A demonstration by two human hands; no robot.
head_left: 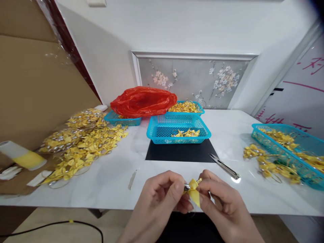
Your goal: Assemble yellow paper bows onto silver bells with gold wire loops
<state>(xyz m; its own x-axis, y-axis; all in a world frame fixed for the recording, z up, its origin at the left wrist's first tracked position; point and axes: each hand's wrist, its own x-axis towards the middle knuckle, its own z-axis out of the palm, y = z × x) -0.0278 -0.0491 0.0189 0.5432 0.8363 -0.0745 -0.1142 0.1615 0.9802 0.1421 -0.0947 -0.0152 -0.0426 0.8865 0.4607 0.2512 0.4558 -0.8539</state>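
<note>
1. Left hand (158,199): grip closed, thumb and forefinger pinching the silver end of the bow (193,190)
2. Right hand (222,202): grip closed, fingertips pinching the opposite side of the bow
3. Bow: small, yellow ribbon, held between both hands just above the near edge of the desk (113,179), clear of its surface
4. Scissors (224,166): lying on the desk just beyond the right hand, untouched
5. Centre basket (178,127): blue, standing on the black mat (181,152); only a few yellow bows lie inside, so the bulk of its capacity is unused
6. Left pile (81,141): a large heap of yellow bows with silver parts, spread loose on the desk
7. Right basket (291,148): holds more yellow pieces, with some lying just beside it
8. Rear baskets, partly under the red bag (143,101), also hold yellow pieces
9. Progress, judged: one bow is in hand, a few are deposited in the centre basket, and the left pile appears mostly unprocessed; whether the piles are finished or raw stock cannot be told
</note>
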